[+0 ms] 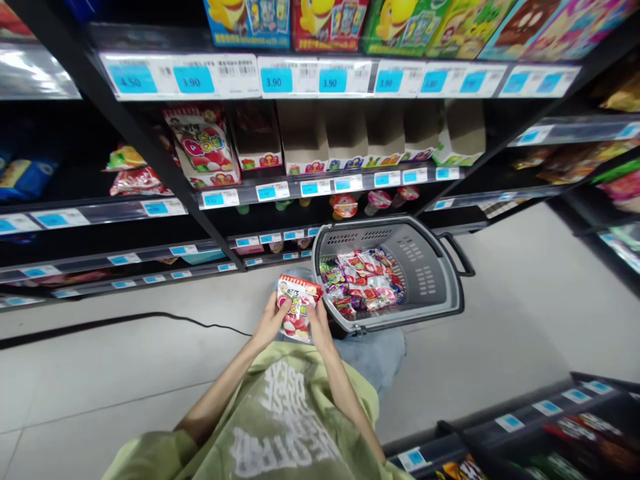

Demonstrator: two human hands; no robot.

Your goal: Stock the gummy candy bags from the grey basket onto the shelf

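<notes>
Between my two hands is a red and white candy bag, held upright in front of my lap. My left hand grips its left edge, the thumb across the front. On the bag's right side, my right hand is closed with its thumb on the front too. Just right of my hands stands a grey shopping basket with a heap of small candy bags inside, mostly red and white with some purple and green. A similar red and white bag stands in a display box on the shelf ahead.
Cardboard display boxes line the shelf ahead, above a row of price tags. Cups with coloured lids sit one shelf lower. A black cable runs over the floor at left. Another shelf stands at lower right.
</notes>
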